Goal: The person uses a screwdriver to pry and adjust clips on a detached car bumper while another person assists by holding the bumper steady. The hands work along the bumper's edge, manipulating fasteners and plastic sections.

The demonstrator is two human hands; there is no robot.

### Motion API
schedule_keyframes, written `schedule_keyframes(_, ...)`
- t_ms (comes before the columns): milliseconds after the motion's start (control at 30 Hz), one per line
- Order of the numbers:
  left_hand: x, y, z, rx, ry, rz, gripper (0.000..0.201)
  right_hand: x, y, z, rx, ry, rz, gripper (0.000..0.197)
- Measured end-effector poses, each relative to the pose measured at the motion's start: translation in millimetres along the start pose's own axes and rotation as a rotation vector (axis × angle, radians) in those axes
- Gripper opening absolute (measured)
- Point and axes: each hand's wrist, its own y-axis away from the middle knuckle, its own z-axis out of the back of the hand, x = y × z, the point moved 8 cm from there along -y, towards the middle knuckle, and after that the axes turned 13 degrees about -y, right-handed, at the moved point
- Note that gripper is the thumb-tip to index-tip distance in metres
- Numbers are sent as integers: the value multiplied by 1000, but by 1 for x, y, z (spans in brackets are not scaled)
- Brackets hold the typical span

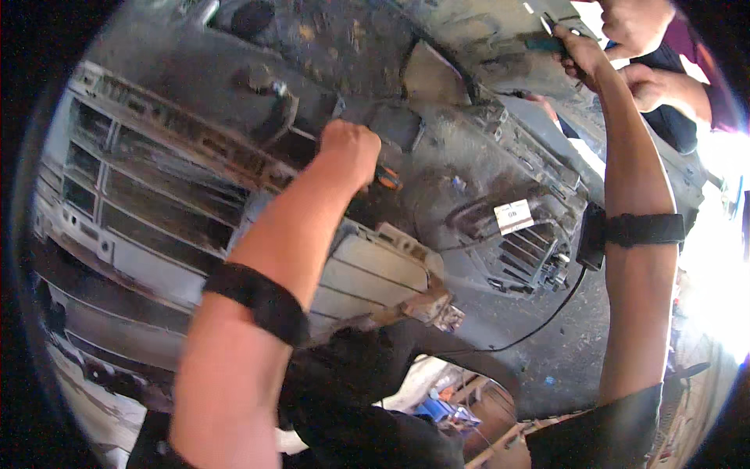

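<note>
My left hand (pixel 350 148) is a closed fist over the middle of a dirty dark plastic car bumper (pixel 500 148). Out of its lower right side sticks the end of an orange-and-black handle (pixel 388 177); the rest of that tool is hidden by the fist. Farther off, at the upper right, the fingers of my right hand (pixel 582 55) curl round a hand tool with a dark green handle (pixel 543 44) and a pale metal part. What kind of tool it is cannot be made out. That hand is over the bumper's far right part.
Another person's hands (pixel 637 23) are close beside my right hand. A slatted grille (pixel 164 176) runs along the left; a vent with a white label (pixel 512 216) lies right of centre. A thin black cable (pixel 539 332) hangs from my right forearm's strap. Blue items (pixel 445 410) lie below.
</note>
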Motion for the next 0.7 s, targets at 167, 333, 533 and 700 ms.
schedule_keyframes(167, -1, 29, 6, 26, 40, -107, 38, -22, -27, 11, -11, -133, 46, 46)
schedule_keyframes(333, 8, 52, 20, -137, 114, -54, 31, -46, -80, 33, 112, -69, 61, 46)
schedule_keyframes(533, 16, 89, 13, -378, -25, -40, 40, -48, -101, 44, 137, -135, 43, 33)
schedule_keyframes(700, 14, 89, 14, -374, -44, -7, 41, -25, -63, 26, 181, 195, 59, 44)
